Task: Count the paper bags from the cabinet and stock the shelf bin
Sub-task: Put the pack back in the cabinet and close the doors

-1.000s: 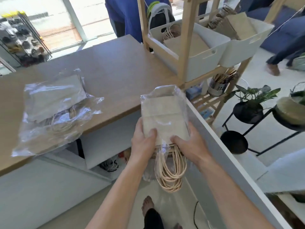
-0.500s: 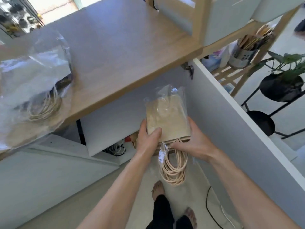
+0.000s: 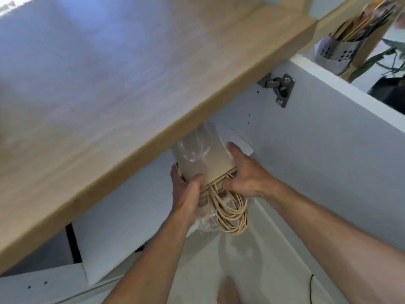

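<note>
A bundle of brown paper bags in clear plastic wrap is held between both my hands, its far end hidden under the wooden countertop edge, inside the open cabinet. Its looped twine handles hang down towards me. My left hand grips the bundle's left side, thumb on top. My right hand grips the right side, fingers along its edge. The shelf bin is out of view.
The white cabinet door stands open on my right, with a metal hinge near its top. A perforated metal cup of utensils sits on the wooden shelf beyond. My foot and a thin cable are on the floor below.
I have leaned in and lowered my view. Both hands have carried the wrapped bundle forward, so its far end now lies under the countertop edge inside the cabinet.
</note>
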Available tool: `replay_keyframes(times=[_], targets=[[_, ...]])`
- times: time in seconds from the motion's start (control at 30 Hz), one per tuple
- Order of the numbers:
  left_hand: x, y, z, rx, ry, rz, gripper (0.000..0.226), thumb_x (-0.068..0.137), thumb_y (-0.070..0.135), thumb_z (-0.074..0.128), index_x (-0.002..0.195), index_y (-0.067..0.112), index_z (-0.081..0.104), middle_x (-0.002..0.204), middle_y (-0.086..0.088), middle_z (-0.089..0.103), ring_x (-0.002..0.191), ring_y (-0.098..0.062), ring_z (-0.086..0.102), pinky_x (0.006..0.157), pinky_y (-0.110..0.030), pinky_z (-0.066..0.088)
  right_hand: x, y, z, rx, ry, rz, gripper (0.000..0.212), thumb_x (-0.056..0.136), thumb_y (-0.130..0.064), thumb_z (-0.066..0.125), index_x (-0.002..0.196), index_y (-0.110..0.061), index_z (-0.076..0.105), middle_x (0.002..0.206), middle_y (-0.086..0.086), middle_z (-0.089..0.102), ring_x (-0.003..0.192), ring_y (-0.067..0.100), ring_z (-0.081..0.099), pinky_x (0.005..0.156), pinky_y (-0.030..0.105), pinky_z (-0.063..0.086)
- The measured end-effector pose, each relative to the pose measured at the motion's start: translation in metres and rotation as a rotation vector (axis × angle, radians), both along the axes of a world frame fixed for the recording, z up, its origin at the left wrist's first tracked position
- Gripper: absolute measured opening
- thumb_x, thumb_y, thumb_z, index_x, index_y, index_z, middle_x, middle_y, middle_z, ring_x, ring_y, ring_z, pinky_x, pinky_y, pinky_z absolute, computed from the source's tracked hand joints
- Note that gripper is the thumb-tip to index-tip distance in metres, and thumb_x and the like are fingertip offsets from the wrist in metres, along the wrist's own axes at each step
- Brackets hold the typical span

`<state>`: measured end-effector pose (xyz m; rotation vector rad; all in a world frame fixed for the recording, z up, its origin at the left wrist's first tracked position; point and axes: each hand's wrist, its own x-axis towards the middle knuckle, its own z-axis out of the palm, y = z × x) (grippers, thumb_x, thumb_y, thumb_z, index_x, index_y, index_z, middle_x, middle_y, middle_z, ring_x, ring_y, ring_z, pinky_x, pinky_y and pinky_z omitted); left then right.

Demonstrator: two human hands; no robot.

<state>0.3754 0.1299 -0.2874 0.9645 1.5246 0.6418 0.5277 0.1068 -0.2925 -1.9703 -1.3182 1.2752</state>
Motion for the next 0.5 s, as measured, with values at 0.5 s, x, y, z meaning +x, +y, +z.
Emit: replay_keyframes(times=[0.5], targets=[[0.0,0.061,-0.023,-0.041,0.161,-0.171,0.077,0.087,0.023,0.069,0.149,0.023,0.024,0.134,-0.005,0.046,0.124,-0.028,0.049,0.108,-0.048,0.04,0.008,0.073,-0.042,0.017,-0.204,0.061,0.101,0.079,-0.027,0.069,0.151,-0.037,-0.001,0.158,0.005,0.018,0.142,0.028,0.025,0.111,0.041,0.034]])
